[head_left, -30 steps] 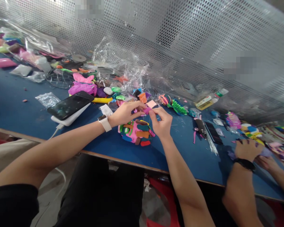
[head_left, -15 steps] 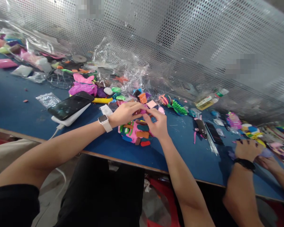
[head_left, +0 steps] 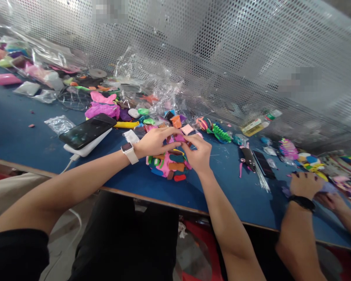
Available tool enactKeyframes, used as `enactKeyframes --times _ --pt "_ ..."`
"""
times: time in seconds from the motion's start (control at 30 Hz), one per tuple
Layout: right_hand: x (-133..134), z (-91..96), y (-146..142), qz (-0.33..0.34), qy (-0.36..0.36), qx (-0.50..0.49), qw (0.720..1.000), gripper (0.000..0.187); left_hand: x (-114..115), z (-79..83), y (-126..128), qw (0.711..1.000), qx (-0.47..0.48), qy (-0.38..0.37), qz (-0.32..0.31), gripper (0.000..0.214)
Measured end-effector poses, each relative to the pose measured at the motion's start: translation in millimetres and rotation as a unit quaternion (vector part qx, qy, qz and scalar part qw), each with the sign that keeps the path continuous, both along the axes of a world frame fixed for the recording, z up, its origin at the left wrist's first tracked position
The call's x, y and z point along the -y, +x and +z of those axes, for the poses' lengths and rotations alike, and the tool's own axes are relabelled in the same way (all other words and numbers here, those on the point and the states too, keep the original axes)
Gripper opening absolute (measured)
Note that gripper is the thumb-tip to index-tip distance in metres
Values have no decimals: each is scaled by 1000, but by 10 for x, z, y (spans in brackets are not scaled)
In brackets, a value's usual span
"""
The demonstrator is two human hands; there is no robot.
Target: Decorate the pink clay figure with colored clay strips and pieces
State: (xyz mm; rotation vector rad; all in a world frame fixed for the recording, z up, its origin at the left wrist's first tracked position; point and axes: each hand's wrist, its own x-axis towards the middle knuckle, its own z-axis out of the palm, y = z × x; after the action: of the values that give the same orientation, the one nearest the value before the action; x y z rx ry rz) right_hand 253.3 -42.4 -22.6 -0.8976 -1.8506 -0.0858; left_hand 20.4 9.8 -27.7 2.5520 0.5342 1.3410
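Between my hands is a small piece of pink-purple modelling clay (head_left: 179, 138). My left hand (head_left: 159, 140), with a white-banded watch on its wrist, has thumb and fingers closed around the clay from the left. From the right, my right hand (head_left: 198, 151) pinches the same piece with its fingertips. Just below them on the table lies a pink clay figure (head_left: 165, 166) covered with multicoloured strips of green, blue, orange, brown and red. My fingers hide its upper edge in part.
On the blue table (head_left: 234, 187) a black phone (head_left: 87, 130) rests on a white power bank (head_left: 89, 145) at left. Clay packets and plastic wrap (head_left: 152, 78) line the perforated metal screen (head_left: 193, 47). A bottle (head_left: 260, 124) leans there. At right, a co-worker's hands (head_left: 307, 185) handle purplish clay.
My right hand has shifted slightly right and down, its fingers drawing a little away from the left. More of the pink-purple clay shows between my hands. The strip-covered figure stays put.
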Motion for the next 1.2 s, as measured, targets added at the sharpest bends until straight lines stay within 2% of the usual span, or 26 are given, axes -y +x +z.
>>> enactKeyframes --times 0.1,0.3,0.4,0.53,0.73,0.93,1.1,1.2 --pt "17 6 -10 3 -16 -9 1000 11 -56 -33 21 1000 16 16 -6 28" --pt "68 64 -30 26 -142 -56 988 38 -91 -32 26 995 58 69 -30 19" --pt "66 83 -37 18 -162 -62 985 38 -83 -15 25 994 61 76 -44 17" --pt "64 91 -39 6 -128 -50 990 30 -39 23 21 994 66 79 -28 17" --pt "67 105 -42 25 -52 -44 997 19 -41 26 16 1000 28 4 -8 32" --pt "67 84 -36 11 -59 -26 998 25 -111 -29 30 999 26 13 -19 31" --pt "74 57 -17 5 -52 11 999 31 -73 40 25 999 27 -23 -21 44" --pt "57 55 9 18 -22 15 999 26 -44 78 31 998 30 -50 -34 45"
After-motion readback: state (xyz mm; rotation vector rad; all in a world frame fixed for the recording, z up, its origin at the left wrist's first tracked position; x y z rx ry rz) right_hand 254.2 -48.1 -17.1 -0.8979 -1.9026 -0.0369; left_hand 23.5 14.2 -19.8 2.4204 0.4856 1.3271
